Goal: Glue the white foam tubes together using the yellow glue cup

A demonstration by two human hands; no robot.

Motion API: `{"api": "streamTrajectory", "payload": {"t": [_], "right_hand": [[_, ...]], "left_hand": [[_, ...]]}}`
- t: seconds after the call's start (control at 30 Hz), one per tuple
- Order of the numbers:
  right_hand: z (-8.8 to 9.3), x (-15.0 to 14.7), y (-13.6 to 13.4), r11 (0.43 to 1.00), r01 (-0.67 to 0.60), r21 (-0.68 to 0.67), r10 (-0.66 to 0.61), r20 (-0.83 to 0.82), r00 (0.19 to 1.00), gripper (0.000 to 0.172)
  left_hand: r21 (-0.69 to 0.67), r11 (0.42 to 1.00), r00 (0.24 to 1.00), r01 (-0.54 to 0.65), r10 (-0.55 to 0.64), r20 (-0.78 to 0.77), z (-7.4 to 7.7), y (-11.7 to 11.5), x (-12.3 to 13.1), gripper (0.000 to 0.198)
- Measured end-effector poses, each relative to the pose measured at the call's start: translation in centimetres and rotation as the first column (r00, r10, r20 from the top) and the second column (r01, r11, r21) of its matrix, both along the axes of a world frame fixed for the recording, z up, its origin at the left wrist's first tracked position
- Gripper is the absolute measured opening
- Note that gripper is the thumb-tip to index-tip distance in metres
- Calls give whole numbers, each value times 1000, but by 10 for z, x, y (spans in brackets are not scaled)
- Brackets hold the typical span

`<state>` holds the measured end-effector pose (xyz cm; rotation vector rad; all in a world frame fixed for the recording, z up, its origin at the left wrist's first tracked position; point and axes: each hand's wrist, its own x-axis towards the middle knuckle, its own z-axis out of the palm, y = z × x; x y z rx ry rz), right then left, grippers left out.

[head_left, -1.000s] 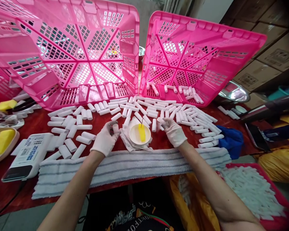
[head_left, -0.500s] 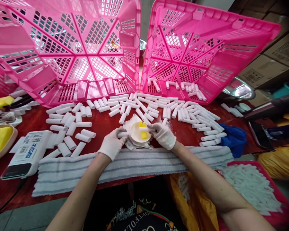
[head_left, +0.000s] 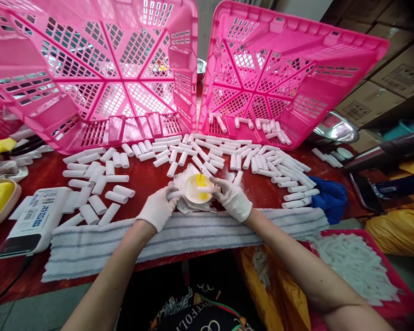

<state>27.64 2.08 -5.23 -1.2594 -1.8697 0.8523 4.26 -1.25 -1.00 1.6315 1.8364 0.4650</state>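
Both my hands wear white gloves. My left hand (head_left: 157,208) is closed on a short white tube (head_left: 175,195), pinched between thumb and fingers beside a small white bowl (head_left: 189,196). From the other side, my right hand (head_left: 234,199) pinches the end of a second white tube (head_left: 207,189), held level over the bowl. A yellow piece (head_left: 200,179) with a thin dark stem sits in the bowl, partly hidden by that tube. Crumpled white tissue (head_left: 182,177) lies under the bowl. Another loose tube (head_left: 238,178) rests just beyond my right fingers.
Several white tubes (head_left: 121,193) lie spread on the red table. Two pink baskets (head_left: 124,79) stand tipped at the back. A striped towel (head_left: 124,248) runs along the front edge. A white boxy device (head_left: 43,216) is at left, a blue cloth (head_left: 327,197) at right.
The whole view has shifted slightly left. More of the tube in my right hand now shows over the bowl. Both hands keep hold of their tubes.
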Motion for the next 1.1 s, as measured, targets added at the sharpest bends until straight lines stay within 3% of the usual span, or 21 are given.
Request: {"api": "streamTrajectory", "payload": {"t": [0.2,0.3,0.47,0.57,0.63,0.7,0.8,1.0,1.1], "right_hand": [[9,-5,-9,991,-66,114,45,180,983,18],[8,-4,-11,995,-1,97,-14,154,988,23],[-3,-1,-18,995,-1,99,-14,147,989,21],[1,-3,-26,992,-13,129,3,73,997,17],[11,-5,-34,997,42,62,-37,-72,997,19],[24,-7,-41,990,101,-94,-120,-223,967,25],[41,-7,-47,951,78,-299,-178,-328,928,35],[51,-5,-44,894,34,-446,-190,-309,932,43],[53,-6,-50,931,132,-341,-202,-176,963,41]], "left_hand": [[13,1000,1000,-17,17,11,-2,-2,0,35],[32,999,998,-40,38,55,-5,-5,-2,35],[58,992,964,-109,92,248,-10,-11,-5,35],[17,985,891,-171,147,430,-9,-17,0,38],[-45,985,812,-168,164,560,-4,-22,7,43],[-92,988,742,-126,155,652,2,-28,15,48],[-94,993,698,-74,119,707,9,-35,27,51],[-84,996,722,43,27,692,18,-45,35,48],[-39,993,793,112,-65,606,23,-48,37,44]]}}
